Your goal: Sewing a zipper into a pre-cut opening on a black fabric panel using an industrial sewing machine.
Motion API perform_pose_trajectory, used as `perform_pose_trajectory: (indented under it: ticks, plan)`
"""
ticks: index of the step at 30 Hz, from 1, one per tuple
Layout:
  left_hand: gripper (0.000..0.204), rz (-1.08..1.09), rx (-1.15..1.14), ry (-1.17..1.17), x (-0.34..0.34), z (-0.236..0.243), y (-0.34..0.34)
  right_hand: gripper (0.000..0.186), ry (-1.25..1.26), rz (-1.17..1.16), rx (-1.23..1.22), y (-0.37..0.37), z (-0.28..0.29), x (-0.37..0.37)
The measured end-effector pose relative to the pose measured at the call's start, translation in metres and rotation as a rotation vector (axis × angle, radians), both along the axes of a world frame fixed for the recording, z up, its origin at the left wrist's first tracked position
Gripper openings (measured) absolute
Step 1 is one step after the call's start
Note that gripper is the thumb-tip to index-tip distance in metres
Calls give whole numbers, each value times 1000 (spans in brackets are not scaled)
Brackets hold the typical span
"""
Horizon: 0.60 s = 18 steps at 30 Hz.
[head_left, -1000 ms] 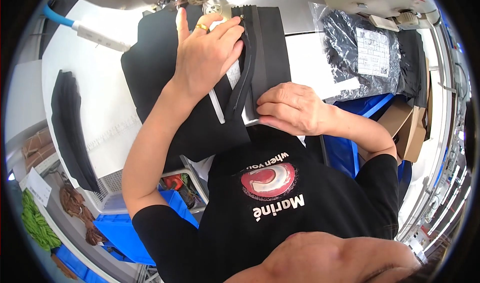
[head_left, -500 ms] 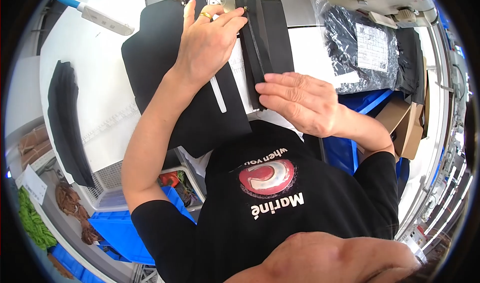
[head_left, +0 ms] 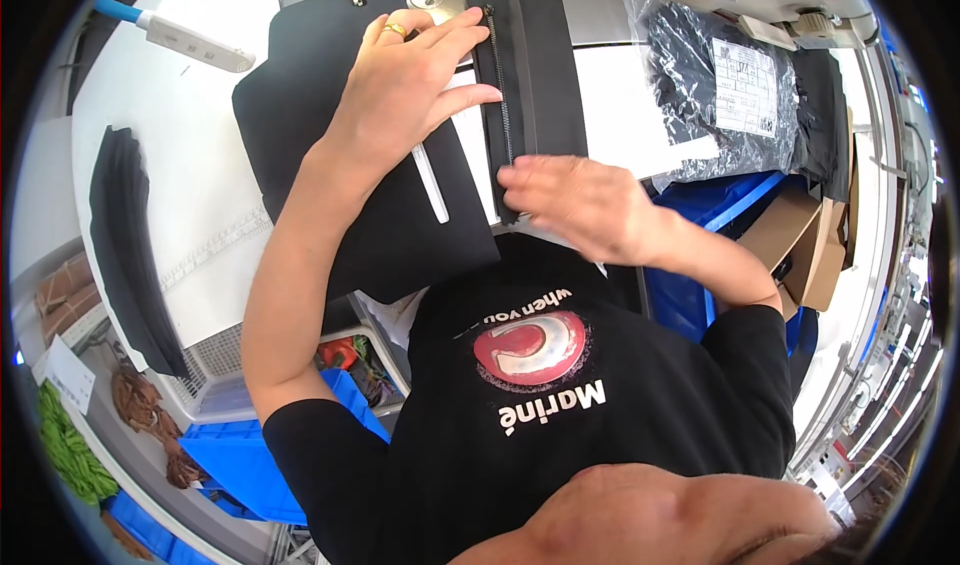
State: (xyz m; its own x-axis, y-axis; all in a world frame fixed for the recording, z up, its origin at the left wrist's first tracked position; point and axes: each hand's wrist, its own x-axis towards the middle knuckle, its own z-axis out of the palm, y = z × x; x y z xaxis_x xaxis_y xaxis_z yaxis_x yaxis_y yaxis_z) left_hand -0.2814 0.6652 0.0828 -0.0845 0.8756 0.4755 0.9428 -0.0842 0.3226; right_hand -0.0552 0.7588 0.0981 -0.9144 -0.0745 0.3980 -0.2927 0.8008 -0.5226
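A black fabric panel [head_left: 285,135] with a white strip [head_left: 430,183] lies on the white table, with a black zipper [head_left: 503,65] laid straight along a dark band at its right part. My left hand [head_left: 395,95] rests across the panel, fingertips at the zipper's upper end and thumb stretched out onto its middle. My right hand [head_left: 590,205], blurred, has its fingers extended onto the zipper's lower end; its thumb is hidden.
Sewing machine parts [head_left: 815,25] stand at the top. A clear bag of dark pieces [head_left: 680,105] lies right, above a blue bin [head_left: 670,285] and cardboard box [head_left: 810,255]. A bundle of dark strips [head_left: 125,245] lies left, above blue crates [head_left: 240,465]. A cable [head_left: 120,7] is at upper left.
The zipper, curved a second ago, now lies straight. My right hand rose onto its lower end and shifted slightly left. My left thumb has spread out across the zipper.
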Motion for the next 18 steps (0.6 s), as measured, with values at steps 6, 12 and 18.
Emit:
perform_pose_trajectory:
  ticks: [6,12,18]
  plan:
    - [50,8,-6,68,1,1,-1,35,48,-235,233,52,3,-51]
    - [51,23,-33,34,4,2,0,43,84,-231,408,65,-10,-68]
    - [51,44,-64,41,5,3,-2,27,74,-51,183,62,5,-53]
